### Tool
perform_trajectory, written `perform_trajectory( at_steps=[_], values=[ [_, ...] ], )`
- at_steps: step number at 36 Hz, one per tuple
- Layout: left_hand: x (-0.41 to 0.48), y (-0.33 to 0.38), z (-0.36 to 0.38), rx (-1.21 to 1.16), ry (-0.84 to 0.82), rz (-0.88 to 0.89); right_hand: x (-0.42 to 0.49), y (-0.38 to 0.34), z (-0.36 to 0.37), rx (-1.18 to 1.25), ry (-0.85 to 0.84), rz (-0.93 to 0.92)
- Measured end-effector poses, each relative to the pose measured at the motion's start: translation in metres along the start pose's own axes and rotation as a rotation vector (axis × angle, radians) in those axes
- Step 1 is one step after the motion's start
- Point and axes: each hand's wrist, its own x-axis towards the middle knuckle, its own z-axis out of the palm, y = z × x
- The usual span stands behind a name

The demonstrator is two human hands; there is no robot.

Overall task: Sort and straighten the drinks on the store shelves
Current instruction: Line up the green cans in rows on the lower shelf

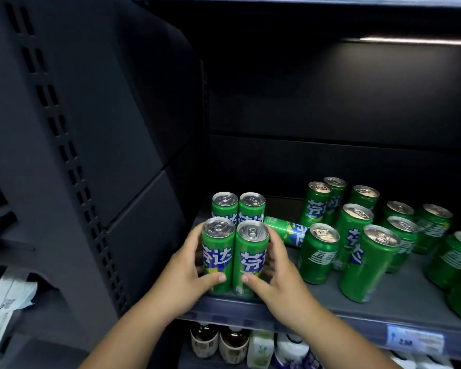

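1. Shelf [407, 294]: a dark grey store shelf that carries green drink cans. All cans stand upright except one.

2. Left block: four slim cans stand in a two-by-two square at the left end of the shelf.
   - The front-left can [218, 258] and front-right can [250, 262] stand side by side at the front lip, touching each other.
   - The rear cans [224, 206] stand directly behind them.

3. Left hand [188, 265]: grips the front-left can. Its fingers curl round the outer left side and its thumb lies across the lower front.

4. Right hand [276, 272]: grips the front-right can in mirror fashion. Its fingers wrap the outer right side and its thumb presses the lower front.

5. Fallen can [288, 230]: lies on its side just right of the block, between it and the right group.

6. Right group [353, 230]: a loose, unaligned cluster of slim and shorter green cans. Their labels face different ways and their spacing is irregular.

7. Other items:
   - A price tag [415, 339] sits on the shelf's front rail, its print blurred.
   - Bottles [218, 340] stand on the level below.
   - A slotted upright [64, 155] bounds the bay on the left.
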Motion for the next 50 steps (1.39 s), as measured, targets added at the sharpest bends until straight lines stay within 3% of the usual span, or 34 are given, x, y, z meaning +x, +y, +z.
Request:
perform_trajectory(
  at_steps=[6, 16, 20, 28, 39, 50],
  values=[
    [0.001, 0.007, -0.001, -0.008, -0.002, 0.013, 0.001, -0.010, -0.007, 0.052, -0.017, 0.024],
    [0.052, 0.068, -0.026, 0.147, 0.203, 0.113, 0.064, -0.042, -0.050, 0.008, 0.197, -0.074],
    [0.091, 0.083, -0.031, 0.405, 0.151, 0.012, 0.100, -0.045, -0.058, -0.057, 0.155, 0.027],
    [0.135, 0.075, -0.025, 0.520, -0.124, -0.192, 0.126, -0.039, -0.049, -0.092, -0.043, 0.159],
    [0.132, 0.084, -0.029, 0.634, -0.300, -0.196, 0.121, -0.031, -0.058, -0.251, -0.075, 0.120],
    [0.129, 0.082, -0.026, 0.648, -0.308, -0.157, 0.110, -0.041, -0.063, -0.349, -0.157, 0.058]
  ],
)
